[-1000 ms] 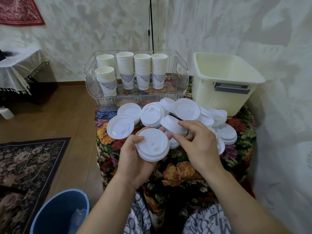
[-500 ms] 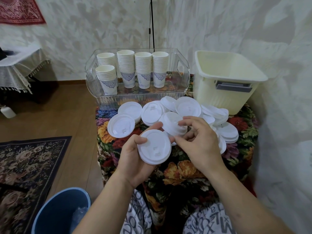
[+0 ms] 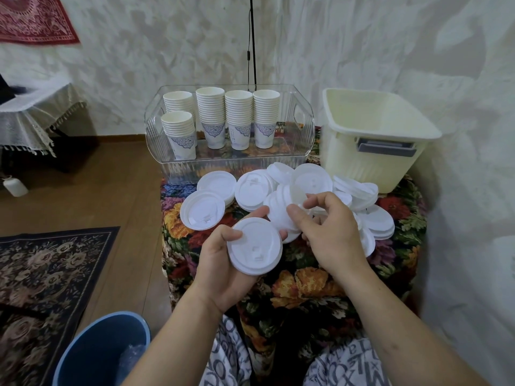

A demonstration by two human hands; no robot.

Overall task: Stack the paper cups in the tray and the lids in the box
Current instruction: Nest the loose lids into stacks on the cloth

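While a small stack of round white plastic lids (image 3: 254, 246) is gripped by the left hand (image 3: 223, 263), another lid (image 3: 284, 210) at 1 o'clock is pinched by the right hand (image 3: 328, 232); misaligned rims could jam.

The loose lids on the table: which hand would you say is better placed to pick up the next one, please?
Probably the right hand: it is pinching a lid at the pile, while the left hand is full, gripping the gathered stack.
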